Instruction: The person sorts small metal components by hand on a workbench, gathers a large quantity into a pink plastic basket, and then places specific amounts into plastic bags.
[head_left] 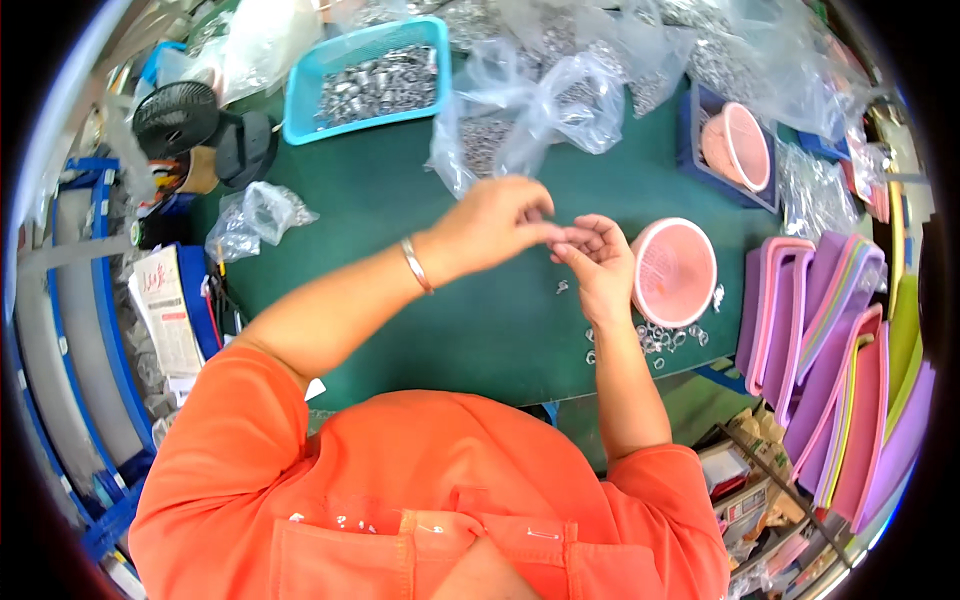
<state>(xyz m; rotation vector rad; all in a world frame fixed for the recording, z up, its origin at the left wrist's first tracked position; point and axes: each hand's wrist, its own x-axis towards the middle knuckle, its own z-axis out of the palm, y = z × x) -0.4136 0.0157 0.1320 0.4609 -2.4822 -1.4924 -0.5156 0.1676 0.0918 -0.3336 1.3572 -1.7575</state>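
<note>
Over the middle of the green table, my left hand (492,222) and my right hand (602,262) meet at the fingertips. Thumb and fingers of each are pinched together, and whatever lies between them is too small to make out. A pink plastic basket (676,274) stands just beside my right hand. Small shiny ring-shaped metal parts (660,340) are scattered around its near side, close to my right wrist. One tiny loose part (562,287) lies on the table below my fingertips. Beyond my left hand is an opened clear plastic bag (485,140) of small grey parts.
A turquoise basket (300,118) of metal pieces stands at the back left, near a black fan (176,118). At the back right, a blue crate (692,150) holds another pink basket (735,146). Purple and pink bins (775,310) are stacked on the right; blue-framed shelving (105,300) stands left.
</note>
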